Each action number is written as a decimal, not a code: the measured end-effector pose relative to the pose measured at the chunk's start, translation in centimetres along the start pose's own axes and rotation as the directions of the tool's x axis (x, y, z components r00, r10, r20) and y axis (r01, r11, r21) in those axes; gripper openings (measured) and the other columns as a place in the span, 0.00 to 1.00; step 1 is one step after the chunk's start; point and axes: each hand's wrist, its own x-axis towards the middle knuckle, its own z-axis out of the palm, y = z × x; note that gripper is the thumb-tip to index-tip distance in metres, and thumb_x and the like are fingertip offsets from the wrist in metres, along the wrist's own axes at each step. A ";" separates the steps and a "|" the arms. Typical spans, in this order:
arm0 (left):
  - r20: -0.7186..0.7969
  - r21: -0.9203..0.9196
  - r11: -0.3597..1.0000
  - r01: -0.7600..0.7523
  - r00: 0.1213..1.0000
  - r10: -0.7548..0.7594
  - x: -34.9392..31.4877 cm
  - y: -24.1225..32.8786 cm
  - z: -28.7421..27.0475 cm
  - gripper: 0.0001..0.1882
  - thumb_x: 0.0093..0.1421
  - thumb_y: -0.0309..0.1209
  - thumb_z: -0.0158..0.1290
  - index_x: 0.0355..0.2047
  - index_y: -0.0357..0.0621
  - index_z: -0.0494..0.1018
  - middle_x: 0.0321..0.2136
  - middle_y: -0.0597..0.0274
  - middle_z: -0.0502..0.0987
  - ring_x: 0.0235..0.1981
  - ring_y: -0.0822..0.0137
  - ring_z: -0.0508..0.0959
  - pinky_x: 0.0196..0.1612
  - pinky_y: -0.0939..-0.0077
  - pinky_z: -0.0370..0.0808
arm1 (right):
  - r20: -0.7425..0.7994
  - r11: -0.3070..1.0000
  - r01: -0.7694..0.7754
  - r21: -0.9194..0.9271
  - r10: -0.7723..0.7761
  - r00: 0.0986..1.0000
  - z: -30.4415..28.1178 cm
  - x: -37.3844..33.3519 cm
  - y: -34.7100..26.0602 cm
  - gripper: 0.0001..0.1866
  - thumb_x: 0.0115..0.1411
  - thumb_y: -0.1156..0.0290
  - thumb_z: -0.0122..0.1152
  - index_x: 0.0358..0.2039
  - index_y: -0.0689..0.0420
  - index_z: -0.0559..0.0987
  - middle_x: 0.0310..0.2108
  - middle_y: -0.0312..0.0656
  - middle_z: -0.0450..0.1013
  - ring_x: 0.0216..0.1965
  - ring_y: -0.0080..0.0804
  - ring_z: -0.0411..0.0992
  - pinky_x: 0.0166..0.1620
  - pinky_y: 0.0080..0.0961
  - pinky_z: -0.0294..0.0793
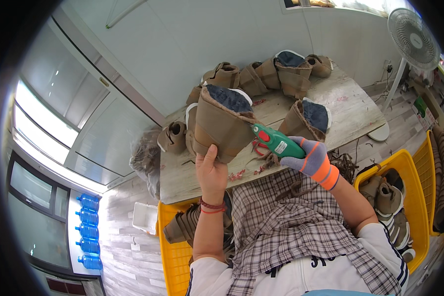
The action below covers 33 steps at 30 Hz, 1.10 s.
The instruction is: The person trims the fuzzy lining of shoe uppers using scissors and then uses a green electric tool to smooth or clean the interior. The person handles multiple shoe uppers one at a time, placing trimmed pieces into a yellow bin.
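Observation:
A brown boot upper (217,126) with a dark blue fleece lining is held up over the table by my bare left hand (211,172), its thumb on the near side. My right hand (311,160), in a grey and orange glove, is wrapped round a green handheld electric cutter (279,143) with a red button. The cutter's head is close to the right edge of the upper; whether it touches cannot be made out. Another brown upper with blue lining (308,118) lies on the table beyond the cutter. Red-handled scissors (259,147) lie partly hidden behind the cutter.
More brown uppers (293,81) line the back of the worn table (350,103). Yellow crates (419,241) with shoe parts stand at my right, and another yellow crate (170,261) at my left. A white fan (414,42) stands far right; blue water bottles (88,232) are far left.

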 end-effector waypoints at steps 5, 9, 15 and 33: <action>0.072 0.157 0.987 -0.027 0.997 0.016 -0.2 -1.3 -0.9 0.21 0.63 0.22 0.45 0.57 0.41 0.62 0.56 0.59 0.67 0.56 0.62 0.67 0.60 0.63 0.63 | 0.004 0.999 -0.034 0.013 0.034 0.999 -0.1 0.4 -0.4 0.32 0.42 0.52 0.74 0.44 0.59 0.77 0.26 0.42 0.78 0.25 0.24 0.77 0.31 0.20 0.75; 0.080 0.236 0.971 -0.025 0.997 0.006 -0.5 -2.8 -1.8 0.21 0.62 0.20 0.46 0.57 0.40 0.63 0.55 0.60 0.67 0.56 0.65 0.67 0.59 0.66 0.62 | 0.028 0.991 -0.111 0.072 0.109 0.994 -0.2 0.6 -0.6 0.32 0.43 0.53 0.73 0.45 0.60 0.77 0.26 0.42 0.78 0.25 0.24 0.77 0.32 0.20 0.76; 0.036 0.755 0.654 -0.033 0.999 0.009 -1.3 -3.9 -3.2 0.12 0.62 0.27 0.51 0.45 0.36 0.72 0.44 0.62 0.75 0.42 0.67 0.75 0.48 0.76 0.68 | 0.019 0.972 -0.162 0.169 0.161 0.987 -0.3 0.7 -0.6 0.31 0.44 0.54 0.73 0.44 0.61 0.77 0.26 0.41 0.78 0.26 0.21 0.76 0.32 0.19 0.75; 0.580 0.814 -0.025 -0.581 0.814 -0.020 -3.3 -6.1 -4.9 0.14 0.54 0.21 0.51 0.43 0.39 0.73 0.45 0.46 0.70 0.46 0.44 0.68 0.47 0.55 0.67 | 0.229 0.746 -0.468 0.474 0.409 0.883 -1.4 1.5 -1.4 0.22 0.51 0.56 0.69 0.37 0.63 0.78 0.20 0.31 0.71 0.17 0.13 0.65 0.21 0.13 0.64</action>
